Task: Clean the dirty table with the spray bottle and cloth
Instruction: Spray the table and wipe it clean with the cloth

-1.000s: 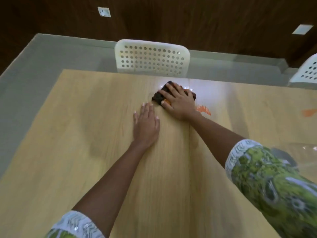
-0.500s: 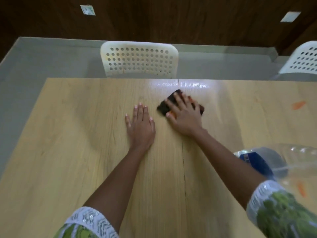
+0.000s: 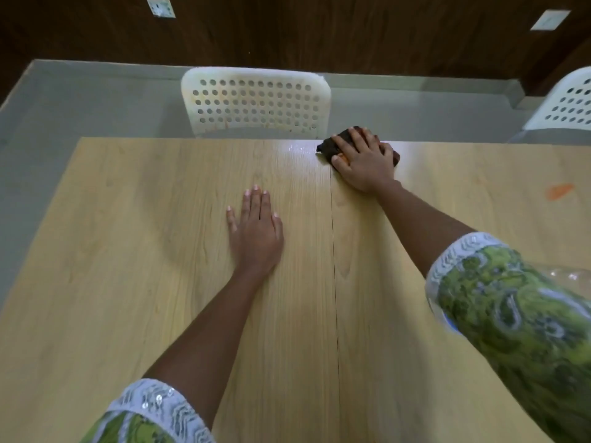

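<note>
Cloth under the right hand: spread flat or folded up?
Folded up: the dark cloth shows only as a small thick pad poking out around the right hand pressing it onto the table.

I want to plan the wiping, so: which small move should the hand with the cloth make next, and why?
Probably the right hand should slide the cloth rightward over the table toward the orange mark. The hand presses the cloth near the far edge, and that mark lies unwiped, apart from it.
</note>
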